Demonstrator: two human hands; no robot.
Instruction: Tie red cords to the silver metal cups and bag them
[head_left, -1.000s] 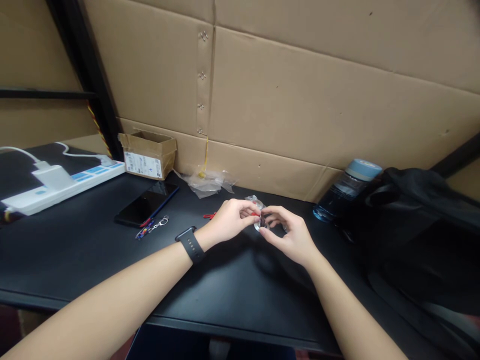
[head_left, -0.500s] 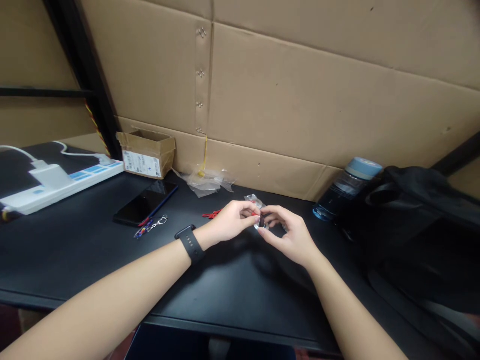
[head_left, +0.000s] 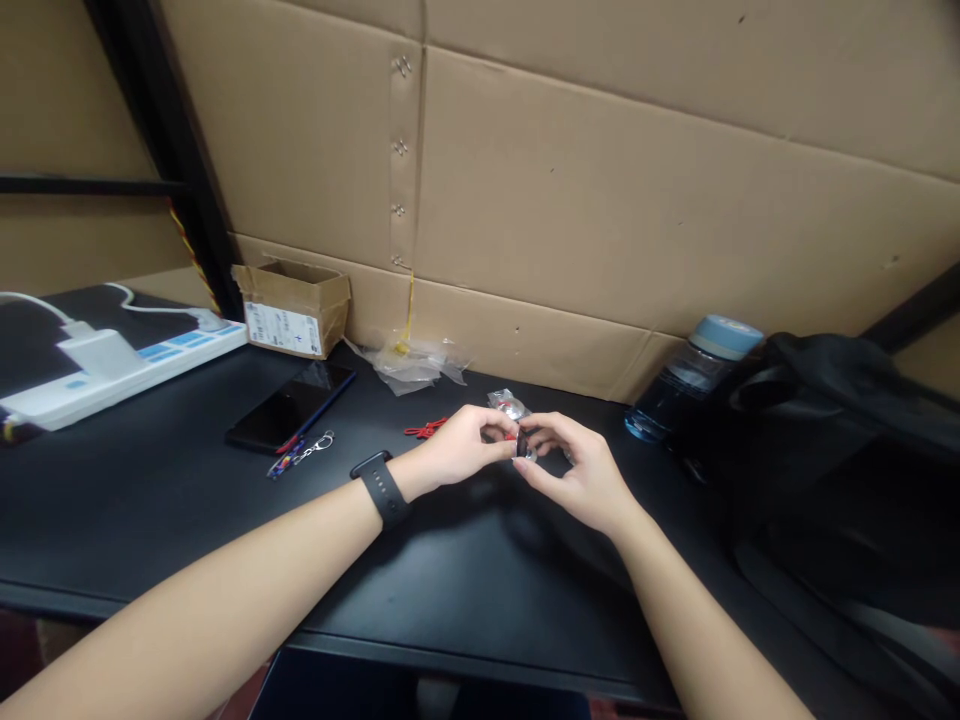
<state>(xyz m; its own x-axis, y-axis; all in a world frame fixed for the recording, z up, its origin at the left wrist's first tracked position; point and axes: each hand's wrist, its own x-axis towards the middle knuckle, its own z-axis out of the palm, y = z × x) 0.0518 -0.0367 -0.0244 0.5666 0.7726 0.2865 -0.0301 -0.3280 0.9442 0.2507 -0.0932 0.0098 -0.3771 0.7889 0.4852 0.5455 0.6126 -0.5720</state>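
Above the middle of the black table [head_left: 465, 590], my two hands meet at a small dark piece with a shiny silver edge [head_left: 522, 446]. My right hand [head_left: 574, 467] is closed on it, thumb below and fingertips above. From the other side my left hand [head_left: 471, 443] pinches at a bit of red beside the piece; its fingers partly hide what they hold. Just behind the fingers lies a crinkled clear plastic wrapper [head_left: 508, 402] with something shiny in it. A red cord [head_left: 425, 430] rests on the table left of my left hand.
At left are a white power strip [head_left: 161, 350], an open cardboard box [head_left: 296, 310], a phone [head_left: 292, 405] and a keychain [head_left: 300, 455]. Clear plastic bags [head_left: 416, 365] lie by the cardboard wall. A blue-lidded bottle [head_left: 694, 375] and a black bag [head_left: 832, 480] stand at right.
My left fingertips have shifted slightly on the small piece, so less red shows between the hands. My right hand stays almost in place.
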